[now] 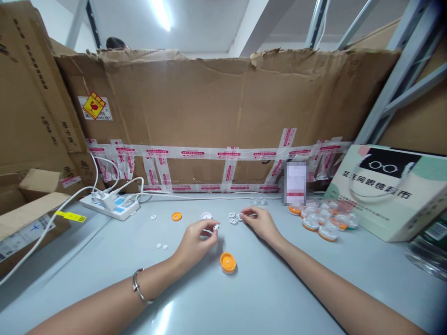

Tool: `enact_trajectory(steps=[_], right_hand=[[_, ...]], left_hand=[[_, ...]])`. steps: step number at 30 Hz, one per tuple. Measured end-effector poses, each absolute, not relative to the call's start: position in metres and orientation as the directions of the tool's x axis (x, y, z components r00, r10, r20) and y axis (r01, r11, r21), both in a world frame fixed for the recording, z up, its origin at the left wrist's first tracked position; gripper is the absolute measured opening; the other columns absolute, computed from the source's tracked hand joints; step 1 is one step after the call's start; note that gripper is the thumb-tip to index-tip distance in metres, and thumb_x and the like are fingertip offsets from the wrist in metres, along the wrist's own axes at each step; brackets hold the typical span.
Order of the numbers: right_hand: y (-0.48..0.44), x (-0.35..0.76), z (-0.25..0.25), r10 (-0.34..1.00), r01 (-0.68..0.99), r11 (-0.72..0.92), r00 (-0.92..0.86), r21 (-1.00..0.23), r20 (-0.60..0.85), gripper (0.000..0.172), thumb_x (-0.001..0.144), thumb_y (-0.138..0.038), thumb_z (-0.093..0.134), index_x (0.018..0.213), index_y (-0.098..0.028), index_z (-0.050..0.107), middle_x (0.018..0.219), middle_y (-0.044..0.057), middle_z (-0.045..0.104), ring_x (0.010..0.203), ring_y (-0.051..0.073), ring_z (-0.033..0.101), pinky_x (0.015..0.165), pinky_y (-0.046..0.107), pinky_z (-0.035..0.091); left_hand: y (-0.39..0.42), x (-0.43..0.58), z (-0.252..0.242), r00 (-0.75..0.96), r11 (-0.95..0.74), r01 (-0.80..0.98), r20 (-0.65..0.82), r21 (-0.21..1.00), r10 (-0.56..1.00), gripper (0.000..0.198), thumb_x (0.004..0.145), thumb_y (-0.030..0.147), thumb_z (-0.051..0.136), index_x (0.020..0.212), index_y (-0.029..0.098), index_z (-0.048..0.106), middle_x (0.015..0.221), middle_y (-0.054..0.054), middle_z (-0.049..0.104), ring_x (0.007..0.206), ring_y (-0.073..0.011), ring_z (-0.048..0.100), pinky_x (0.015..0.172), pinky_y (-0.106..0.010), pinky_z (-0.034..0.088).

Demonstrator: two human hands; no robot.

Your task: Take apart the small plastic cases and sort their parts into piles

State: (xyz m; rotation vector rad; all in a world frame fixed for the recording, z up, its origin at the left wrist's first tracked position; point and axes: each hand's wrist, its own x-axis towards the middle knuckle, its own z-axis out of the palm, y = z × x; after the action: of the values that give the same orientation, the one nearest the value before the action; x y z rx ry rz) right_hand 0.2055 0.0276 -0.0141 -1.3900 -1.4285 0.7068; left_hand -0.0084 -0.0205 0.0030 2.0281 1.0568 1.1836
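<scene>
My left hand [197,239] pinches a small white round piece with dark marks [216,227] between thumb and fingertips, held above the table. Farther right, my right hand [260,222] has its fingertips down at a group of small white pieces with dark spots [233,218]. Its fingers are closed at the edge of one piece; whether that piece is gripped or only touched is unclear. Nearer to me lies an orange round part [228,263] with a white dot at its centre. Behind my left hand sit a white ring-like part [206,216] and a flat orange ring [177,216].
Clear-topped round cases with orange bases [326,221] are heaped at the right, beside a printed carton [380,190]. A white power strip [111,204] with cables lies at the left. Small white discs [162,246] rest on the table. A large cardboard sheet [223,107] stands behind.
</scene>
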Motion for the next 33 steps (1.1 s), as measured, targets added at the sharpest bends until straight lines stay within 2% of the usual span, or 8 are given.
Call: enact_trajectory(steps=[5, 10, 13, 16, 19, 23, 27, 33], right_hand=[[0.029, 0.206, -0.016, 0.966, 0.364, 0.163, 0.131, -0.917, 0.223, 0.019, 0.060, -0.027, 0.065, 0.076, -0.017, 0.068, 0.075, 0.005, 0.070, 0.073, 0.020, 0.064, 0.074, 0.033, 0.048], [0.025, 0.205, -0.010, 0.964, 0.352, 0.167, 0.139, -0.921, 0.228, 0.022, 0.062, -0.028, 0.064, 0.080, -0.018, 0.069, 0.079, 0.005, 0.071, 0.074, 0.020, 0.064, 0.075, 0.034, 0.048], [0.015, 0.198, 0.003, 0.948, 0.339, 0.204, 0.166, -0.918, 0.272, 0.021, 0.065, -0.031, 0.062, 0.079, -0.018, 0.068, 0.081, 0.005, 0.070, 0.074, 0.019, 0.063, 0.075, 0.033, 0.048], [-0.004, 0.184, 0.016, 0.975, 0.239, 0.213, 0.011, -0.947, 0.222, 0.023, 0.066, -0.036, 0.062, 0.078, -0.017, 0.067, 0.077, 0.005, 0.069, 0.074, 0.019, 0.063, 0.073, 0.032, 0.048], [-0.021, 0.168, 0.022, 0.968, 0.109, 0.141, -0.224, -0.984, 0.114, 0.028, 0.064, -0.039, 0.065, 0.081, -0.017, 0.067, 0.077, 0.004, 0.069, 0.075, 0.018, 0.063, 0.073, 0.031, 0.049], [-0.031, 0.155, 0.020, 0.966, -0.044, 0.026, -0.254, -0.999, 0.037, 0.031, 0.058, -0.040, 0.071, 0.076, -0.016, 0.068, 0.071, 0.001, 0.068, 0.069, 0.015, 0.063, 0.072, 0.029, 0.049], [-0.031, 0.153, 0.019, 0.982, -0.173, -0.083, -0.181, -0.981, -0.052, 0.032, 0.050, -0.037, 0.076, 0.071, -0.015, 0.068, 0.067, 0.000, 0.068, 0.065, 0.012, 0.063, 0.072, 0.027, 0.050], [-0.032, 0.155, 0.022, 0.978, -0.157, -0.104, -0.195, -0.982, -0.073, 0.032, 0.058, -0.041, 0.072, 0.076, -0.015, 0.071, 0.067, 0.002, 0.068, 0.070, 0.013, 0.064, 0.074, 0.024, 0.049]], left_hand=[[-0.020, -0.008, 0.003, 0.291, -0.510, 0.342, 0.428, 0.789, 0.856, 0.023, 0.080, 0.025, 0.050, 0.097, 0.015, 0.063, 0.089, -0.005, 0.065, 0.077, -0.0136, 0.060, 0.071, -0.027, 0.053], [-0.021, -0.009, 0.007, 0.294, -0.546, 0.333, 0.466, 0.769, 0.835, 0.026, 0.082, 0.027, 0.049, 0.101, 0.017, 0.063, 0.090, -0.006, 0.061, 0.078, -0.0136, 0.059, 0.067, -0.026, 0.052], [-0.020, -0.009, 0.008, 0.292, -0.501, 0.306, 0.421, 0.810, 0.859, 0.027, 0.082, 0.027, 0.050, 0.104, 0.015, 0.061, 0.083, -0.006, 0.062, 0.075, -0.0137, 0.060, 0.067, -0.026, 0.052], [-0.020, -0.008, 0.008, 0.306, -0.433, 0.228, 0.358, 0.872, 0.882, 0.028, 0.081, 0.025, 0.051, 0.106, 0.014, 0.057, 0.076, -0.003, 0.064, 0.072, -0.0137, 0.062, 0.072, -0.028, 0.051], [-0.021, -0.007, 0.009, 0.307, -0.445, 0.208, 0.374, 0.871, 0.875, 0.018, 0.079, 0.024, 0.054, 0.094, 0.014, 0.058, 0.076, -0.003, 0.065, 0.073, -0.0140, 0.062, 0.071, -0.027, 0.050], [-0.021, -0.007, 0.011, 0.298, -0.582, 0.315, 0.504, 0.750, 0.810, 0.013, 0.080, 0.023, 0.054, 0.082, 0.016, 0.064, 0.079, -0.003, 0.065, 0.075, -0.0142, 0.060, 0.071, -0.027, 0.049], [-0.020, -0.009, 0.010, 0.344, -0.718, 0.411, 0.633, 0.562, 0.693, 0.018, 0.079, 0.022, 0.056, 0.094, 0.019, 0.065, 0.090, -0.006, 0.064, 0.087, -0.0169, 0.057, 0.078, -0.032, 0.047], [-0.017, -0.009, 0.007, 0.409, -0.767, 0.454, 0.659, 0.453, 0.631, 0.019, 0.082, 0.020, 0.053, 0.098, 0.019, 0.063, 0.084, -0.004, 0.063, 0.079, -0.0150, 0.057, 0.071, -0.028, 0.048]])
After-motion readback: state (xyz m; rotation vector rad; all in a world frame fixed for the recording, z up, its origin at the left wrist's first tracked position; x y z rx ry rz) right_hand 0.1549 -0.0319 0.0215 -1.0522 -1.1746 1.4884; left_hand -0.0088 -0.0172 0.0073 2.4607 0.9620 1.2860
